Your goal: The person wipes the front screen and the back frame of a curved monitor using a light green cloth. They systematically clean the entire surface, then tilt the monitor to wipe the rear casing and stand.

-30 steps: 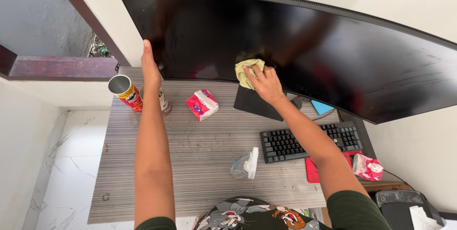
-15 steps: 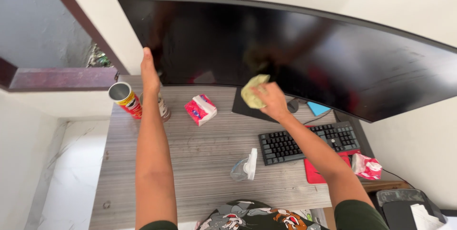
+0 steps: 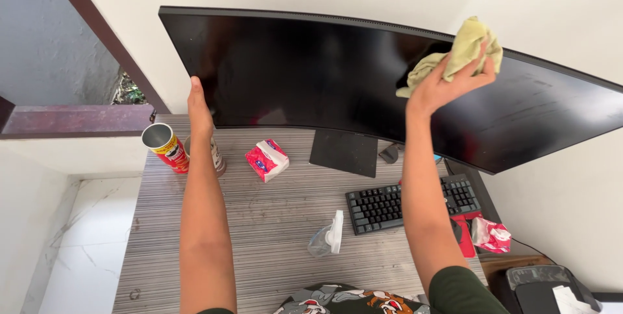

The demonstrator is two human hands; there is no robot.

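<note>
A clear spray bottle [image 3: 326,236] lies on its side near the front of the striped grey desk [image 3: 259,223], with a black keyboard [image 3: 402,202] to its right. Farther back stand a pink tissue pack [image 3: 266,159] and an open red can [image 3: 165,147]. The left hand [image 3: 198,103], fingers straight and together, presses flat against the lower left edge of the curved black monitor [image 3: 311,74]. At the screen's upper edge, the right hand [image 3: 448,83] has its fingers clamped on a crumpled yellow-green cloth [image 3: 464,51].
</note>
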